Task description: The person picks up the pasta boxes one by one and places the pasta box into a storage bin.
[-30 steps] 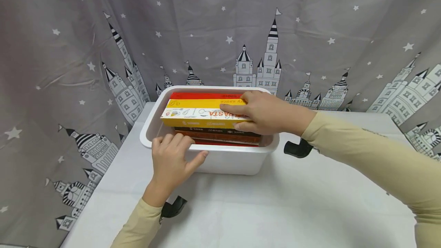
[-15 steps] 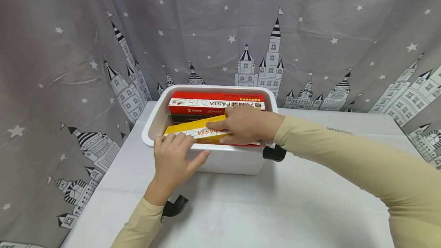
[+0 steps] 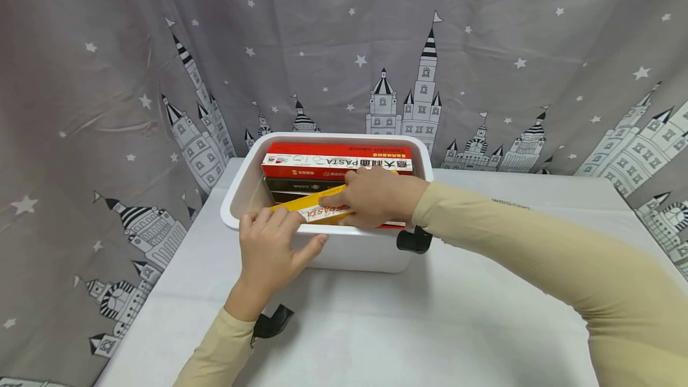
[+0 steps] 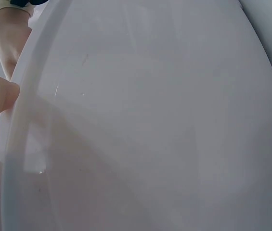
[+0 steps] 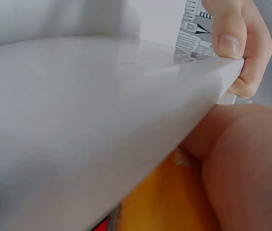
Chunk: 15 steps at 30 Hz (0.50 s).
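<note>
In the head view, a white plastic bin [image 3: 355, 252] holds several pasta boxes standing on edge. My left hand [image 3: 266, 255] grips the bin's near rim at the left, fingers over the edge and thumb outside. Inside, at the near side, my right hand [image 3: 376, 197] holds a yellow pasta box [image 3: 317, 208] from above, its left end tilted down. Part of that box is hidden behind the rim and both hands. In the right wrist view, the yellow box [image 5: 164, 197] shows below the rim beside the palm.
A red tomato sauce pasta box [image 3: 333, 161] stands along the bin's far wall. Dark boxes [image 3: 292, 185] lie between it and the yellow one. The bin stands on a white-covered table [image 3: 457, 315], before a grey castle-print curtain [image 3: 322, 34].
My right hand has brought the yellow box toward the bin's near wall and lowered it deeper, uncovering the red box behind. My left hand has stayed on the rim.
</note>
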### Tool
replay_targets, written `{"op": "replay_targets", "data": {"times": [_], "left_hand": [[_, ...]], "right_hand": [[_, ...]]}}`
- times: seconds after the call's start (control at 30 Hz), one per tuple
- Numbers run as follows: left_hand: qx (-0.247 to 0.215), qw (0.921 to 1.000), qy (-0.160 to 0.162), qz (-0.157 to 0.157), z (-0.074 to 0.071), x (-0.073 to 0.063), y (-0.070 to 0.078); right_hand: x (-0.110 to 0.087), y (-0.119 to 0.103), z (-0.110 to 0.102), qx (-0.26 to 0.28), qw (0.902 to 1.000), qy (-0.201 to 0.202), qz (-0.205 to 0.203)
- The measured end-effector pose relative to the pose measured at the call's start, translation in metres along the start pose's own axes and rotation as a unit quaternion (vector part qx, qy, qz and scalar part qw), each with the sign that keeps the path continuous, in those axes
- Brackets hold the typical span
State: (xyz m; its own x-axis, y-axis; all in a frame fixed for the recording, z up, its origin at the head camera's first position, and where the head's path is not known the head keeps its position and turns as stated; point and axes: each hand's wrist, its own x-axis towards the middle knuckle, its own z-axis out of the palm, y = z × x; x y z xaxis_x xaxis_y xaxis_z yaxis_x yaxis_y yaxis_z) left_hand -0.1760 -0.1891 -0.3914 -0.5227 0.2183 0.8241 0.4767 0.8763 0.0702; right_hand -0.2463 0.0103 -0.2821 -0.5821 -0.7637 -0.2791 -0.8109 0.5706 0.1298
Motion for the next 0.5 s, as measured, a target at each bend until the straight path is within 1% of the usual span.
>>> {"op": "replay_targets", "data": {"times": [0.23,0.4,0.5], "left_hand": [[0.004,1.0,-0.001,0.003,0.001,0.0,0.0],[0.004,1.0,0.003,0.004,0.001,0.0,0.0],[0.003,1.0,0.0,0.003,0.001,0.0,0.0]], "right_hand": [[0.008,-0.005,0.0,-0.009,0.9996,-0.025,0.013],[0.012,-0.008,-0.003,-0.021,0.9995,-0.022,0.014],[0.012,-0.008,-0.003,-0.015,0.9994,-0.024,0.02]]}}
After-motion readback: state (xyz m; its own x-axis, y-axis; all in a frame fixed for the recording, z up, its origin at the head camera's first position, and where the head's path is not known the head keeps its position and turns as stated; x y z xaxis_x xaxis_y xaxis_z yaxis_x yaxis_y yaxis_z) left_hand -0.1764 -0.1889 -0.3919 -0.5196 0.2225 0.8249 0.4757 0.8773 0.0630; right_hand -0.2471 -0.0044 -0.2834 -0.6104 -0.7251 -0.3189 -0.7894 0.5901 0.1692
